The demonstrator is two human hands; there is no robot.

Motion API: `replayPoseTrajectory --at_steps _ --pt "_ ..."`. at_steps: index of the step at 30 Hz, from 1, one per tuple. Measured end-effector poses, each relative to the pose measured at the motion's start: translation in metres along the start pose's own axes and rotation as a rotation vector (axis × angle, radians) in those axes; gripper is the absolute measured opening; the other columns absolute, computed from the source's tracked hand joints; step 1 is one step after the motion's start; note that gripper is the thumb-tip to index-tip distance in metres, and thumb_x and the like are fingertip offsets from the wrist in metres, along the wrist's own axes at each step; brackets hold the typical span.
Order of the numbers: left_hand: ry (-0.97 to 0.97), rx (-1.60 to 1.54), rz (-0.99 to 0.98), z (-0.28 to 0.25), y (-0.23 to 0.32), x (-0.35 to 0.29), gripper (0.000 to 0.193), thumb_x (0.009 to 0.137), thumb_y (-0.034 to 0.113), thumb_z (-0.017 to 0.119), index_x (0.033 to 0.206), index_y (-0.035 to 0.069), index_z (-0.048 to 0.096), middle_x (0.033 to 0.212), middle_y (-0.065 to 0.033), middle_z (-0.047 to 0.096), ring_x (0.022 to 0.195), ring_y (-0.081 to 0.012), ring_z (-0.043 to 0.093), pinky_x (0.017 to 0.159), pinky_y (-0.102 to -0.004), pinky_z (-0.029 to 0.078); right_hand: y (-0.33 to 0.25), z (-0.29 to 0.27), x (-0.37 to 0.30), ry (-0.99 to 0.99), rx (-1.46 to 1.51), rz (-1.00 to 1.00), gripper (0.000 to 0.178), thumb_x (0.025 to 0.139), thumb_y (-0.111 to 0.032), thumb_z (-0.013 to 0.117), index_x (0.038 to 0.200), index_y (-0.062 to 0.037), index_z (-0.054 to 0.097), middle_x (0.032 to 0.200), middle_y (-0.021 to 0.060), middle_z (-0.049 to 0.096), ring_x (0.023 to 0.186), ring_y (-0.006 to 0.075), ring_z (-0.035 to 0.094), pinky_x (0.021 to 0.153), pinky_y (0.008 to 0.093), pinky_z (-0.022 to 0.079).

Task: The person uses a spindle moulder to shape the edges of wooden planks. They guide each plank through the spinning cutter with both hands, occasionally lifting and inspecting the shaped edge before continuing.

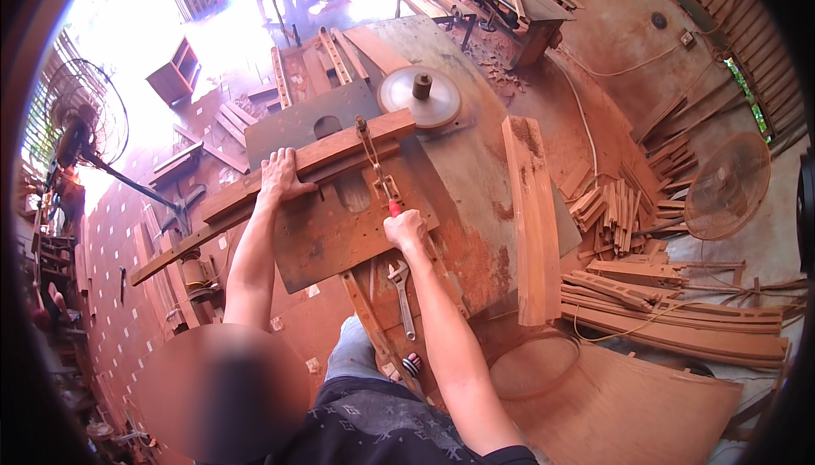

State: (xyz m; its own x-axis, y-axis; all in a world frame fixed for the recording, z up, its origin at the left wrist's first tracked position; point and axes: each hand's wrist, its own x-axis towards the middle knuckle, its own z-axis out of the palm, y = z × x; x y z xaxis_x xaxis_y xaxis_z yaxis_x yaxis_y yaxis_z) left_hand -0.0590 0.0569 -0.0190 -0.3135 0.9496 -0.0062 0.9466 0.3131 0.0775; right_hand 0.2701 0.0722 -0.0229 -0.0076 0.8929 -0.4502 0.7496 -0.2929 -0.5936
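Observation:
A long reddish wooden beam (344,149) lies across a dark metal plate jig (327,248). My left hand (283,178) grips the beam near its middle, fingers over the far edge and thumb out to the right. My right hand (406,230) is closed round the red handle of a metal toggle clamp (373,155), whose arm reaches over the beam. Just beyond the beam's right end sits a round pale disc blade (420,95) with an upright spindle. Nearer me, an adjustable wrench (404,304) lies beside a wooden rail (367,308) of the jig.
A thick wooden post (533,223) rests at the machine table's right side. Stacked boards (675,316) and a caged fan (728,186) stand farther right. At left are a standing fan (81,125) and loose wood strips (233,125) on the tiled floor.

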Motion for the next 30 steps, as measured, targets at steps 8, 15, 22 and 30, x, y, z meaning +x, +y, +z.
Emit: replayPoseTrajectory --at_steps 8,15,22,30 --pt "-0.009 0.035 0.013 -0.001 0.025 -0.047 0.102 0.059 0.065 0.092 0.132 0.004 0.054 0.126 -0.0141 0.058 0.127 -0.0337 0.054 0.103 -0.0513 0.043 0.037 -0.011 -0.032 0.003 -0.025 -0.021 0.035 0.084 -0.021 0.063 0.095 0.0089 0.077 0.107 0.0362 0.073 0.111 0.0486 0.072 0.098 0.0512 0.057" --pt "0.003 0.012 0.018 -0.002 0.025 -0.044 0.101 0.059 0.065 0.092 0.131 0.004 0.054 0.125 -0.0136 0.058 0.127 -0.0340 0.054 0.103 -0.0517 0.043 0.042 -0.005 -0.023 -0.003 -0.037 -0.067 0.037 0.084 -0.023 0.064 0.097 0.0093 0.077 0.109 0.0376 0.072 0.109 0.0514 0.071 0.098 0.0529 0.058" --pt "-0.019 0.031 -0.005 -0.005 0.009 -0.010 0.105 0.059 0.066 0.092 0.134 0.003 0.054 0.129 -0.0148 0.058 0.129 -0.0347 0.054 0.105 -0.0522 0.042 0.013 0.002 0.000 -0.014 -0.012 -0.057 0.038 0.085 -0.024 0.064 0.098 0.0086 0.077 0.108 0.0368 0.073 0.108 0.0507 0.072 0.098 0.0529 0.058" --pt "-0.014 0.041 -0.003 -0.003 0.001 0.006 0.103 0.060 0.065 0.092 0.133 0.004 0.054 0.128 -0.0144 0.059 0.129 -0.0347 0.055 0.105 -0.0528 0.043 0.004 0.013 0.014 0.015 -0.021 -0.081 0.036 0.084 -0.022 0.062 0.091 0.0094 0.077 0.100 0.0344 0.074 0.103 0.0479 0.074 0.094 0.0503 0.058"
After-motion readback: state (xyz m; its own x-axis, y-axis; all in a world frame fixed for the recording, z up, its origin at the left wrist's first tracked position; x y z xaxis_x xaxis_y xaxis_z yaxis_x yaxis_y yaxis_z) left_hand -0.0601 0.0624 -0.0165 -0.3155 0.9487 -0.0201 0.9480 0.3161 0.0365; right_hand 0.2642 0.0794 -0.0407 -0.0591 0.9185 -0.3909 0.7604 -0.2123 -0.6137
